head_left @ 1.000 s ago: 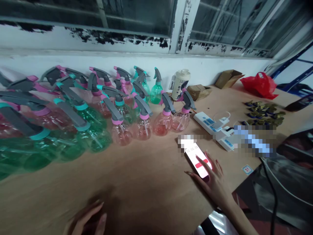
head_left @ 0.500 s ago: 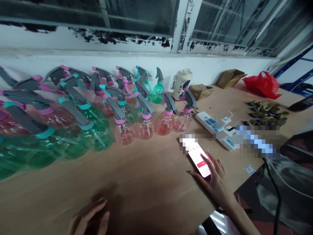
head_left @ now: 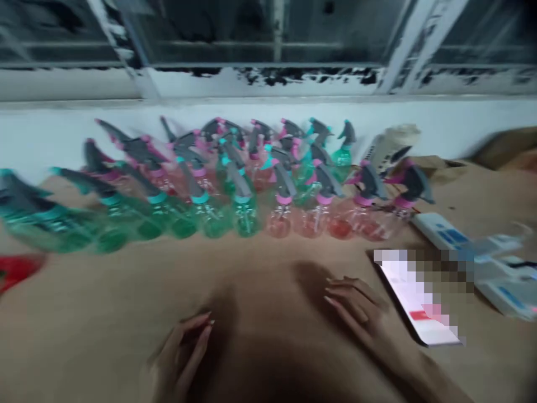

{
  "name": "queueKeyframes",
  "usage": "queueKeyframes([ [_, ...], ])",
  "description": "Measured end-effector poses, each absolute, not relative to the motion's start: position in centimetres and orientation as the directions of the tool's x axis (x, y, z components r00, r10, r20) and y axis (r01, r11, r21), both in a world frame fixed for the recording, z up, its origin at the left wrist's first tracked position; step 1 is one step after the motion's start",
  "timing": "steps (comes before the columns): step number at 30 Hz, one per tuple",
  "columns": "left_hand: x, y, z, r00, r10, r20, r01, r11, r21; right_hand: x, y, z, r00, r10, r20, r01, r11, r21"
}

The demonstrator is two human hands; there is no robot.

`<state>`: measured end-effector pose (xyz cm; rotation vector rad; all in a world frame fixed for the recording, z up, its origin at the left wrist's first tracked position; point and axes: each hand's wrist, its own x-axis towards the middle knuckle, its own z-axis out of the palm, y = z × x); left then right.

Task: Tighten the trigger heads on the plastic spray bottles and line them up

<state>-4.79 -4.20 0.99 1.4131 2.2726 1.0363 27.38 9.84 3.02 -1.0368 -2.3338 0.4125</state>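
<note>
My left hand (head_left: 182, 352) hovers over the bare front part of the wooden table (head_left: 268, 291), fingers loosely curled and thumb slightly apart, holding nothing visible. My right hand (head_left: 364, 319) is also above the table, fingers stretched forward and empty. Beside it, on the right, lies a smartphone (head_left: 403, 296) with a lit white screen and a red button, partly pixelated. Beyond both hands stand rows of spray bottles: green ones (head_left: 245, 215) with teal collars and pink ones (head_left: 279, 218) with pink collars, all with grey trigger heads. Motion blurs the view.
White power strips (head_left: 444, 232) with plugs lie at the right. A cup (head_left: 396, 143) and a small cardboard box (head_left: 440, 168) stand behind the bottles' right end. Something red (head_left: 19, 271) lies at the left edge. A white wall (head_left: 268, 109) with windows closes off the back.
My right hand has left the phone screen and moved left over the table. My left hand has come further into view. The head view has swung left, showing more green bottles.
</note>
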Motion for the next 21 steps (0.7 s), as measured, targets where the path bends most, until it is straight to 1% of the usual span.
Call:
queueKeyframes([
  [3, -6.4, -5.2, 2.7, -0.599, 0.790, 0.133, 0.636, 0.368, 0.678, 23.5, 10.4, 4.0, -0.689, 0.647, 0.326, 0.412, 0.720, -0.558],
  [5, -7.9, -5.8, 3.9, -0.657, 0.736, 0.164, 0.622, 0.406, 0.670, 21.2, 10.4, 4.4, -0.756, 0.571, 0.321, 0.314, 0.746, -0.587],
  [9, -11.4, -7.0, 6.1, -0.748, 0.610, 0.262, 0.592, 0.434, 0.679, 17.5, 9.5, 4.3, -0.835, 0.446, 0.321, 0.175, 0.771, -0.613],
  [13, -15.7, -8.1, 6.5, -0.805, 0.525, 0.276, 0.532, 0.433, 0.728, 15.4, 8.2, 3.6, -0.872, 0.328, 0.364, 0.040, 0.788, -0.615],
  [17, -20.4, -7.9, 5.5, -0.850, 0.454, 0.268, 0.474, 0.433, 0.767, 14.8, 7.6, 2.7, -0.843, 0.297, 0.449, -0.064, 0.773, -0.631],
  [21, -25.0, -5.4, 4.6, -0.880, 0.417, 0.227, 0.417, 0.451, 0.789, 15.0, 7.6, 1.9, -0.835, 0.319, 0.449, -0.051, 0.767, -0.640],
])
